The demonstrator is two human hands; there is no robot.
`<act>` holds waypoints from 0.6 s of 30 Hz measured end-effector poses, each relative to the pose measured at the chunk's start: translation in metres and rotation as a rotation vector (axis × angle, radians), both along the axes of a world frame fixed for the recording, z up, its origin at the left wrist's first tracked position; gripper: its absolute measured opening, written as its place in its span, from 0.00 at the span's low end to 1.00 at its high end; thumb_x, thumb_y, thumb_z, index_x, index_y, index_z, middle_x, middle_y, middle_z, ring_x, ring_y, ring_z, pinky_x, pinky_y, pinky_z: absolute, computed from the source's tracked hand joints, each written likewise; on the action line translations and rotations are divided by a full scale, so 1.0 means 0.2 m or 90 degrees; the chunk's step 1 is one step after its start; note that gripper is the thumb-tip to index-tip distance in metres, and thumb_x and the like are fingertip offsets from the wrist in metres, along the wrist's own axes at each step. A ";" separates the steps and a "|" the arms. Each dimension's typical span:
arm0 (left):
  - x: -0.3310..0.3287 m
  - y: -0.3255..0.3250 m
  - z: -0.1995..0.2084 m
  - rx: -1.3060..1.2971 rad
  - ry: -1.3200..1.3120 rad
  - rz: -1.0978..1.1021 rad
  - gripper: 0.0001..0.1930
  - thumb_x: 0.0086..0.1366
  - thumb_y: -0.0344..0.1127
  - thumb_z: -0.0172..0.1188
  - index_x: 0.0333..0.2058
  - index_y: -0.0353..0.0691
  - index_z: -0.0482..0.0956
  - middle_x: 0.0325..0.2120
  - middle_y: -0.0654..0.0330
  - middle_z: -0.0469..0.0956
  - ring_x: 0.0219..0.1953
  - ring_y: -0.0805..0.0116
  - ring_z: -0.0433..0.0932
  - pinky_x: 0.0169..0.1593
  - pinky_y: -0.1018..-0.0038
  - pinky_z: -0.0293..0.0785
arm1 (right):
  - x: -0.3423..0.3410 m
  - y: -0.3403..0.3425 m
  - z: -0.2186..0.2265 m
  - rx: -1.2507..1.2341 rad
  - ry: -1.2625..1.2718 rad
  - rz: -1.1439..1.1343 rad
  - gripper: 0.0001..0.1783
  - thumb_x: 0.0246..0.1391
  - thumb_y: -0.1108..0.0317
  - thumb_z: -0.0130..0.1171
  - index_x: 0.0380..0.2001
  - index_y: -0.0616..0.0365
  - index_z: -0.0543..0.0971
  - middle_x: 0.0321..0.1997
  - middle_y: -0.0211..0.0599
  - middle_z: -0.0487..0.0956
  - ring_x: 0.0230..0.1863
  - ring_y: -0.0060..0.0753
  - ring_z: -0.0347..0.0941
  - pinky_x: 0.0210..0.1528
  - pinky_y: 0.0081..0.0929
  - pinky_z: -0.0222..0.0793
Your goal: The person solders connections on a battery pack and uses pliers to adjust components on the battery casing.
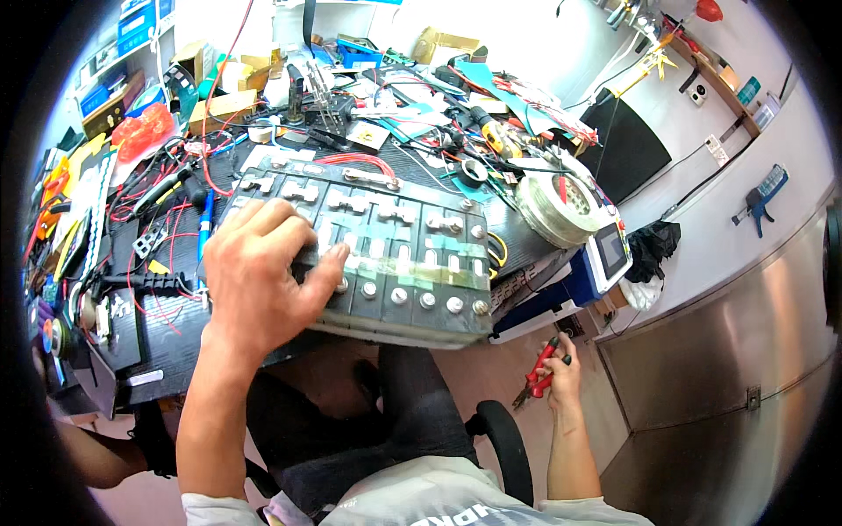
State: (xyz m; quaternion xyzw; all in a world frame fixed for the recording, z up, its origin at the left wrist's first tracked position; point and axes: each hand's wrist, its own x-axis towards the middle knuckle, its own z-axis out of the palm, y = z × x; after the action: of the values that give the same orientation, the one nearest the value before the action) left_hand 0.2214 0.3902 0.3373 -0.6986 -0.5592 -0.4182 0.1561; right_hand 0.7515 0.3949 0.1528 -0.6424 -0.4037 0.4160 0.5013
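Note:
A large battery pack point(419, 235) of several grey cells side by side lies at the table's front edge, its near side jutting out over my lap. Metal terminals, round bolts and a greenish strip of tape run across its top. My left hand point(267, 272) lies over the pack's left part, fingers curled onto the top and thumb pressed beside the terminals; the fingertips are partly hidden. Low at the right, away from the pack, my right hand point(566, 377) is closed around red-handled pliers point(542, 370). Their jaws point down and to the left, touching nothing.
Tools, wires and boxes crowd the black table point(175, 302). A yellow drill point(494, 133) lies behind the pack. A spool of clear tape point(561, 207) stands at its right, above a blue-and-white machine point(605, 254). A chair armrest point(507, 447) is beside my lap.

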 end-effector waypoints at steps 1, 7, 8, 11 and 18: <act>0.00 0.00 0.00 -0.005 -0.002 -0.002 0.12 0.59 0.38 0.76 0.27 0.38 0.84 0.31 0.57 0.84 0.34 0.53 0.82 0.40 0.60 0.76 | -0.02 0.02 -0.04 -0.010 -0.008 0.019 0.45 0.57 0.82 0.55 0.80 0.61 0.64 0.65 0.51 0.80 0.55 0.38 0.83 0.43 0.26 0.82; -0.02 0.00 0.01 -0.021 -0.018 -0.022 0.10 0.56 0.34 0.76 0.30 0.37 0.83 0.33 0.55 0.85 0.36 0.50 0.83 0.47 0.58 0.78 | -0.32 0.21 -0.01 -0.080 0.000 0.097 0.44 0.55 0.87 0.53 0.78 0.60 0.67 0.62 0.42 0.79 0.39 0.25 0.77 0.38 0.24 0.76; -0.03 0.01 0.01 -0.008 -0.017 -0.034 0.10 0.56 0.34 0.76 0.30 0.37 0.83 0.34 0.55 0.85 0.37 0.49 0.83 0.50 0.56 0.80 | -0.28 0.25 -0.08 -0.073 -0.009 0.104 0.41 0.59 0.85 0.58 0.77 0.60 0.69 0.60 0.40 0.82 0.43 0.24 0.80 0.41 0.25 0.78; -0.02 0.02 0.00 -0.030 -0.044 -0.035 0.11 0.53 0.34 0.76 0.31 0.37 0.84 0.35 0.54 0.85 0.40 0.47 0.84 0.57 0.51 0.80 | -0.27 0.33 -0.21 -0.105 -0.003 0.209 0.39 0.61 0.83 0.58 0.77 0.60 0.69 0.44 0.38 0.83 0.37 0.32 0.80 0.39 0.32 0.79; -0.01 0.00 0.01 -0.060 -0.065 -0.023 0.13 0.52 0.37 0.76 0.32 0.36 0.84 0.37 0.51 0.85 0.43 0.45 0.84 0.60 0.45 0.78 | -0.57 0.32 -0.01 -0.327 -0.157 0.268 0.35 0.64 0.61 0.72 0.72 0.57 0.77 0.55 0.43 0.87 0.45 0.32 0.84 0.39 0.32 0.80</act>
State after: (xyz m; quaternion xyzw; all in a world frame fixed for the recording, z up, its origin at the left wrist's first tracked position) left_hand 0.2193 0.3898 0.3385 -0.6928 -0.5730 -0.4292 0.0866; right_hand 0.6374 0.4586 0.1514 -0.6957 -0.4669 0.5174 0.1741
